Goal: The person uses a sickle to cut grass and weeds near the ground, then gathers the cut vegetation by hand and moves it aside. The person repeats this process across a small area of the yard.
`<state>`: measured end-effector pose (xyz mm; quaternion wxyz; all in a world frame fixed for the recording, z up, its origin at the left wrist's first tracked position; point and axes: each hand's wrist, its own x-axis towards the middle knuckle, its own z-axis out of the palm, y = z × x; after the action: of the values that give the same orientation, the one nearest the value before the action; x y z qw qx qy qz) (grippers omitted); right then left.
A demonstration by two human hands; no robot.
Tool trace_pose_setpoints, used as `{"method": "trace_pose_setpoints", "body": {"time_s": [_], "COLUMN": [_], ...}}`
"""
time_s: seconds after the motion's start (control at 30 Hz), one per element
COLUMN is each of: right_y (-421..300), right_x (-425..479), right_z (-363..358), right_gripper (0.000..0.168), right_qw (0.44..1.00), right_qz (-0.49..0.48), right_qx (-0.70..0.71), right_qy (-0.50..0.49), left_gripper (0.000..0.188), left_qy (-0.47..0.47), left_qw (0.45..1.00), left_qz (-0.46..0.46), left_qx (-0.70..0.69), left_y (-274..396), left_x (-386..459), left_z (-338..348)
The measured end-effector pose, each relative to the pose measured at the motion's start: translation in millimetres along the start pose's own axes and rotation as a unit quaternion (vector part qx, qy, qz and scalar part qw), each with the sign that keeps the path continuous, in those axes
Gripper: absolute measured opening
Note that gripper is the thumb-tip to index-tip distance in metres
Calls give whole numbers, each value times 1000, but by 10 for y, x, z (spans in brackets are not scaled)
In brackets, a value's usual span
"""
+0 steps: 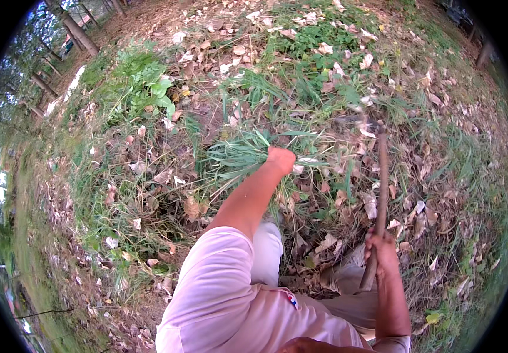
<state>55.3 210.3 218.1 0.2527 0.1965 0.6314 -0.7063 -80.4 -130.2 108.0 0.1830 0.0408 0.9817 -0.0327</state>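
Observation:
Before me my left hand (282, 159) is closed round a bunch of long green grass (236, 154), its blades fanning out to the left. My right hand (381, 247) grips the lower part of a long wooden handle (382, 176), which points away from me. At its far end a dark, thin blade (357, 120) reaches left and looks blurred; it seems to be a sickle's. The blade is beyond my left hand and to its right, apart from the held bunch. Leaves and grass partly obscure its edge.
Dry fallen leaves (192, 207) and tangled grass cover the ground. A leafy green weed (141, 88) grows at the upper left, and low green plants (320, 42) at the top. Tree trunks (77, 31) stand farther off. My bent leg in pale trousers (267, 256) is under my left arm.

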Motion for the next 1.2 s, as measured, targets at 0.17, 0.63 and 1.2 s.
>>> {"method": "trace_pose_setpoints", "body": {"time_s": [0.17,0.63,1.2], "right_y": [-581,747,1315], "right_x": [652,1592,-1467], "right_z": [320,-214,-212], "right_gripper": [26,27,17], "right_qw": [985,808,971], "right_qz": [-149,-42,164], "right_qx": [-49,-527,-171], "right_qy": [78,259,6], "left_gripper": [20,21,35], "left_qy": [-21,0,180], "left_qw": [1000,990,980], "left_qz": [8,-141,74], "left_qx": [17,-24,-43], "left_y": [-146,-556,-5], "left_x": [-40,24,-363], "left_z": [84,96,-311]}}
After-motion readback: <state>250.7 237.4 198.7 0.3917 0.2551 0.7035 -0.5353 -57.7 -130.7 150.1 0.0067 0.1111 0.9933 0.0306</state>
